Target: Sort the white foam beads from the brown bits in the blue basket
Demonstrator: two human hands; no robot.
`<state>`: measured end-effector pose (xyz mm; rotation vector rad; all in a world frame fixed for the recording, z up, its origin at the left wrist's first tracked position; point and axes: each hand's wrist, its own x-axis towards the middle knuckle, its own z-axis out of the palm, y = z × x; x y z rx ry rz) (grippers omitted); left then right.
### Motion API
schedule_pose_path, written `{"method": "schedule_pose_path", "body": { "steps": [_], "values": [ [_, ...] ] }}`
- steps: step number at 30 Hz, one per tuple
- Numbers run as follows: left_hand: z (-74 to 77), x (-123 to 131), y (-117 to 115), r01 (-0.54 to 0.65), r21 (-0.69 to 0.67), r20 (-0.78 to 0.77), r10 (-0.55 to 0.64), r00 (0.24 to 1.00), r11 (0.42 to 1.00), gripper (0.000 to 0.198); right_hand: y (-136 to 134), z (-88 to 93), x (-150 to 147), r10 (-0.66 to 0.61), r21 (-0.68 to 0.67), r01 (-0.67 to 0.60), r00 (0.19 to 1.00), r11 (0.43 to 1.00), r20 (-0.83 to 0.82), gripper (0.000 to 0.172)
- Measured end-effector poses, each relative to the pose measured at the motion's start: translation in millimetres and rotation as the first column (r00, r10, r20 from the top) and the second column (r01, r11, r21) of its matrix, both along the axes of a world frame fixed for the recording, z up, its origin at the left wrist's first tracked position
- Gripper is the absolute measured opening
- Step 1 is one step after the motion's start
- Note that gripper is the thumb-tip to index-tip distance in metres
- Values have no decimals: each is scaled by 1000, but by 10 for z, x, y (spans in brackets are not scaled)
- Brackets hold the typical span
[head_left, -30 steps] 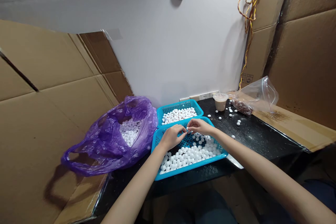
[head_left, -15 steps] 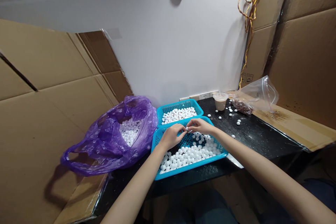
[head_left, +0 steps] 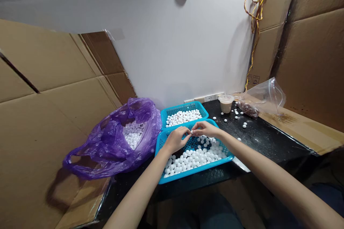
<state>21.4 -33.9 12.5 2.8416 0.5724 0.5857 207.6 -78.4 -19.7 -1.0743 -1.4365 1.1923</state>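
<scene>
Over the near blue basket [head_left: 161, 142] my left hand [head_left: 176, 139] and my right hand [head_left: 204, 128] meet fingertip to fingertip, both pinched on a small white piece [head_left: 191, 132]. Several white balls [head_left: 193, 157] lie in that basket beneath my hands. Behind it stands a second blue basket [head_left: 163, 113], also filled with white balls [head_left: 183, 117].
A purple plastic bag [head_left: 107, 143] of white balls lies left of the baskets. On the black table [head_left: 263, 139], to the right, stand a small cup [head_left: 225, 103], loose white balls [head_left: 244, 125] and a clear bag [head_left: 262, 97]. Cardboard sheets [head_left: 311, 61] lean on both sides.
Both hands stay pinched together over the near basket; only the fingers shift slightly.
</scene>
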Motion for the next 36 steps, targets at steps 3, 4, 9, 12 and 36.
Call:
{"method": "schedule_pose_path", "body": {
  "steps": [3, 4, 9, 12, 36],
  "values": [
    [0, 2, -2, 4, 3, 6, -4, 1000, 1000, 10, 8, -6, 1, 2, -16, -3, 1000, 1000, -12, 42],
    [-2, 2, -1, 6, 4, 7, -6, 1000, 1000, 9, 12, -10, 2, 1, -20, -2, 1000, 1000, -15, 42],
    [-19, 2, 13, 12, 10, 10, -12, 1000, 1000, 9, 26, -28, 10, 9, -32, -10, 1000, 999, -24, 40],
    [-22, -1, 12, 13, 16, 10, -14, 1000, 1000, 8, 26, -29, 13, 20, -39, -21, 999, 999, -30, 38],
    [-26, -4, 44, 19, 171, 10, -21, 1000, 985, 15, 25, -2, 25, 39, -20, -41, 994, 999, -104, 37]
  ]
}}
